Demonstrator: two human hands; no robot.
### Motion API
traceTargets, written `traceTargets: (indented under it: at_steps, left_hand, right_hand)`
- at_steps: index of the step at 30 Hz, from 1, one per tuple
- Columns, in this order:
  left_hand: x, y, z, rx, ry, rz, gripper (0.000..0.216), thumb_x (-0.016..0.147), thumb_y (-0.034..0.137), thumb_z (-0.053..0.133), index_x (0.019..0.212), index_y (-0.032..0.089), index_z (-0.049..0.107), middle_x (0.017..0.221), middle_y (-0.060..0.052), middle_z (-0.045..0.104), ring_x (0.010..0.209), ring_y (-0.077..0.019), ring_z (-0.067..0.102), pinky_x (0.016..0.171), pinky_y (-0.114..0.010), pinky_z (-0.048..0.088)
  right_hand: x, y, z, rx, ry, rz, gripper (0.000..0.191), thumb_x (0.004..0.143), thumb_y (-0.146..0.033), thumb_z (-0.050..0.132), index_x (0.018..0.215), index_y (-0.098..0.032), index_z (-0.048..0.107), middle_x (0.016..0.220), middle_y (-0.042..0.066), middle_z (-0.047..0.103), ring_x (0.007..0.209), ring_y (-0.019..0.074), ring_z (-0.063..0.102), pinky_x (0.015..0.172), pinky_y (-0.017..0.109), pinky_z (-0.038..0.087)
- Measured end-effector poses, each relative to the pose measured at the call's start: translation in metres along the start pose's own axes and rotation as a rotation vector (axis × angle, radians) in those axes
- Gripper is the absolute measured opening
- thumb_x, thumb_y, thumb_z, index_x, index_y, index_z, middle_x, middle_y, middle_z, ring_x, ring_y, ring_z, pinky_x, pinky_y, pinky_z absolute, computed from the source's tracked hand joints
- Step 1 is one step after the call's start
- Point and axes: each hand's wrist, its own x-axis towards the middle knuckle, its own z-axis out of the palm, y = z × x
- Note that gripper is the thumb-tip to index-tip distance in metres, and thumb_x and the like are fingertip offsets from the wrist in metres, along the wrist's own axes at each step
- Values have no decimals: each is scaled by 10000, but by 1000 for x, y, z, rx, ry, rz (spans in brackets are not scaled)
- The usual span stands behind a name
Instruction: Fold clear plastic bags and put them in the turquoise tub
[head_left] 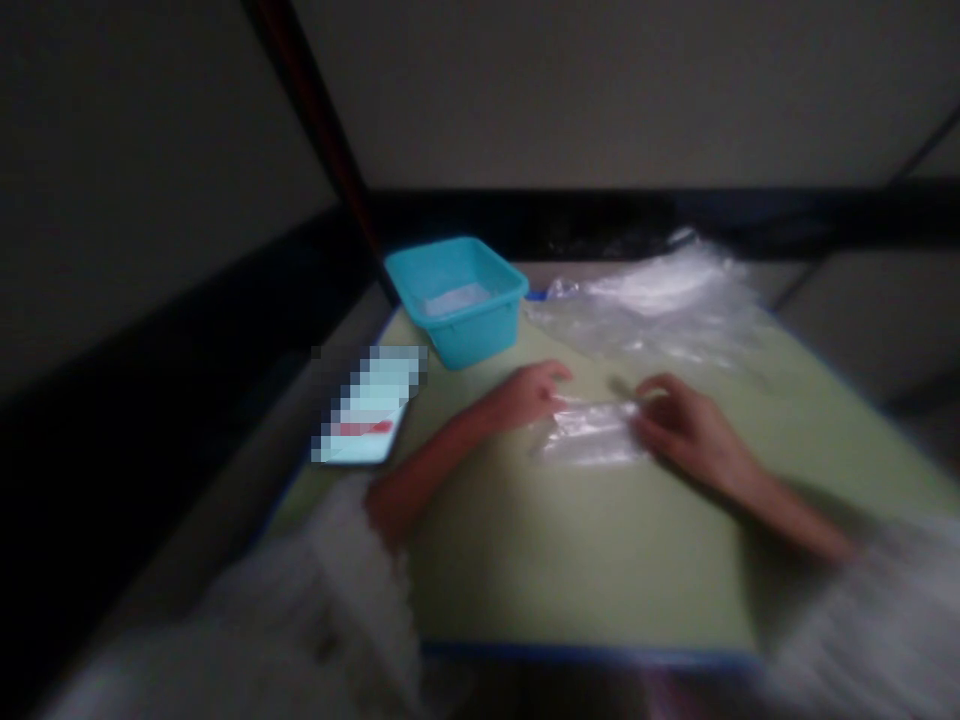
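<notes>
A small clear plastic bag (596,437) lies nearly flat on the table between my two hands, its surface shiny and creased. My left hand (534,392) is at the bag's upper left corner, fingers curled and closed on that edge, though blur softens the fingertips. At the right end, my right hand (686,425) pinches the bag's edge between thumb and fingers, with the index finger arched above. Any contents of the bag cannot be made out.
A turquoise plastic basket (480,335) stands at the back left with something whitish inside. A heap of clear plastic bags (660,300) spreads over the back right. A lit phone-like screen (367,410) lies at the left of the yellow-green table (570,570), which has blue edging.
</notes>
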Motion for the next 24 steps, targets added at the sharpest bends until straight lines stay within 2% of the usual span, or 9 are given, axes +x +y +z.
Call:
traceTargets:
  at_steps: [12, 19, 22, 24]
  left_hand:
    - [3, -10, 9, 52, 152, -1, 324, 718, 46, 559, 1035, 108, 543, 545, 82, 472, 485, -73, 418, 501, -183, 304]
    - [3, -11, 10, 102, 183, 15, 321, 695, 39, 556, 1001, 138, 561, 553, 84, 468, 505, -75, 426, 507, -185, 295]
    - [3, -12, 11, 116, 191, 17, 313, 698, 45, 556, 996, 140, 563, 557, 83, 469, 514, -76, 433, 513, -185, 301]
    - [3, -12, 11, 122, 197, 16, 298, 709, 57, 558, 995, 139, 561, 556, 84, 466, 514, -77, 431, 514, -184, 304]
  right_hand:
    - [2, 3, 1, -132, 43, -66, 247, 742, -311, 489, 941, -168, 461, 591, 6, 577, 441, 147, 506, 426, 260, 375]
    - [0, 6, 1, -266, 47, -104, 232, 778, -273, 476, 977, -156, 492, 627, 21, 596, 487, 163, 541, 462, 269, 398]
    - [0, 9, 1, -452, 101, -212, 195, 796, -231, 465, 954, -149, 543, 751, 75, 620, 603, 202, 582, 552, 322, 448]
    - [0, 8, 2, -526, 92, -333, 214, 832, -219, 444, 982, -139, 574, 891, 122, 626, 745, 235, 606, 672, 373, 483]
